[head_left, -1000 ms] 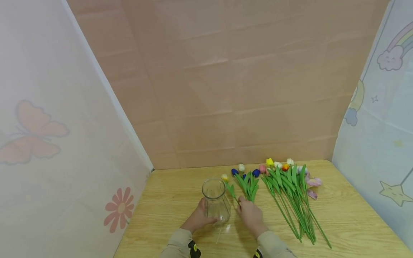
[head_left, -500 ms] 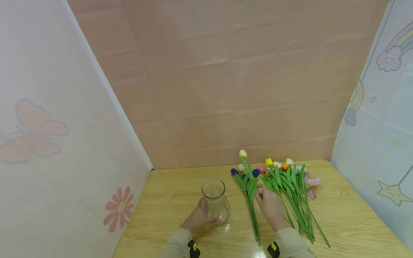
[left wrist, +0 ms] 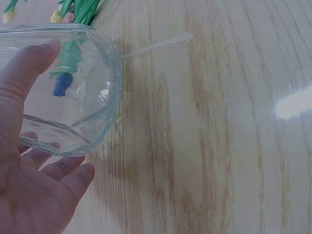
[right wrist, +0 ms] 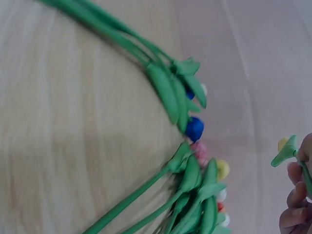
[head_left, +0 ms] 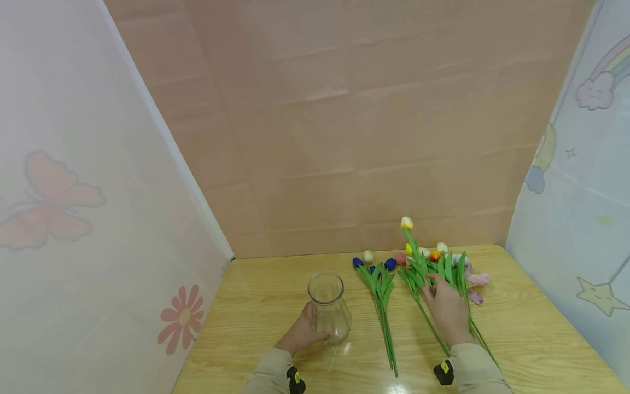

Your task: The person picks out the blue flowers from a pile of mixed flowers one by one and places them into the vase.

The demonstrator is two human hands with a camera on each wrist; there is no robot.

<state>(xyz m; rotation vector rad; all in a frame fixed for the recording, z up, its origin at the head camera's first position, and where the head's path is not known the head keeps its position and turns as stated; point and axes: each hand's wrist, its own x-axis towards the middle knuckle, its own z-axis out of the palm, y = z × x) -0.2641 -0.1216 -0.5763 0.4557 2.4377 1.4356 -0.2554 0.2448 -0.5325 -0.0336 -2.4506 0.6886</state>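
A clear glass vase (head_left: 331, 320) stands on the table, and my left hand (head_left: 300, 331) grips its side. In the left wrist view, the thumb and fingers (left wrist: 73, 180) lie around the vase (left wrist: 92, 105). My right hand (head_left: 449, 313) pinches the stem of a white-and-yellow artificial tulip (head_left: 406, 223) above the larger bunch of tulips (head_left: 449, 269). At the right edge of the right wrist view, that hand (right wrist: 296, 210) shows curled fingers, with the leaf and part of the yellow bloom (right wrist: 283, 143) beside them. The held stem's lower end is hard to make out.
Between vase and larger bunch lies a smaller bunch of blue and white tulips (head_left: 379, 287). Pink-purple blooms (head_left: 477, 277) lie at the larger bunch's right. A brown sheet (head_left: 315, 164) hangs behind the wooden table (head_left: 261, 306); printed cloths flank both sides.
My right hand has lifted the white-and-yellow tulip from beside the vase and carried it right, past the smaller bunch, over the larger one. The left hand and vase have stayed put.
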